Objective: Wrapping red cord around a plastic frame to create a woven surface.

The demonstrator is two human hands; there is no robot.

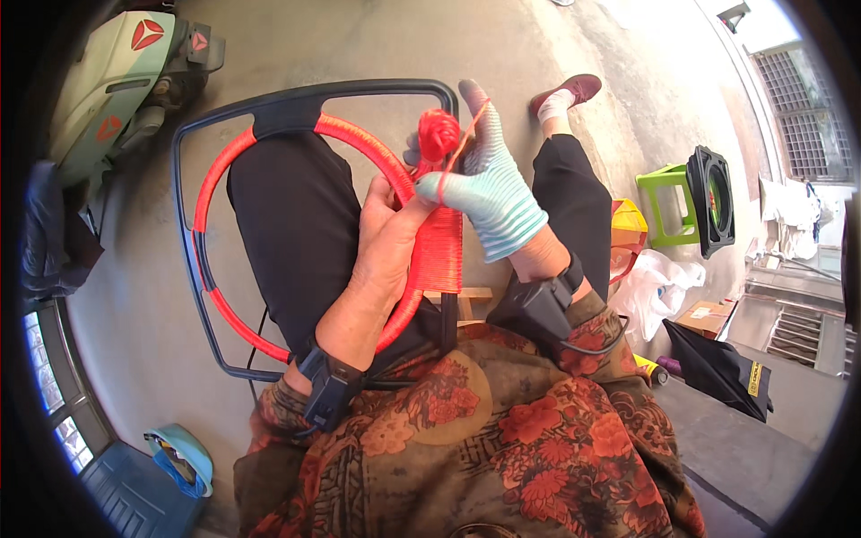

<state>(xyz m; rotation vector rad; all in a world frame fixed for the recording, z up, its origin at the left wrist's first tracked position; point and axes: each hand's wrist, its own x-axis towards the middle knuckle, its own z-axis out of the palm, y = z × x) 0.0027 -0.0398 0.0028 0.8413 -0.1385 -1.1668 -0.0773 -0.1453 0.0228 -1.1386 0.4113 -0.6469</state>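
Note:
A dark metal frame (296, 99) with an inner ring wrapped in red cord (224, 166) rests across my lap. My left hand (381, 247), bare, grips the wrapped ring and frame bar where a dense band of red winding (441, 251) sits. My right hand (489, 184), in a pale striped glove, is raised just above that band, holding a small ball of red cord (438, 133), with a strand pulled taut across the fingers. Black sensor bands sit on both wrists.
A pale green scooter (117, 81) stands at the upper left. To the right are a green stool (662, 202) with a black square frame (713, 202) leaning on it, white and yellow bags, a cardboard box (708, 316) and a black bag (722, 368). A blue container (184, 457) lies lower left.

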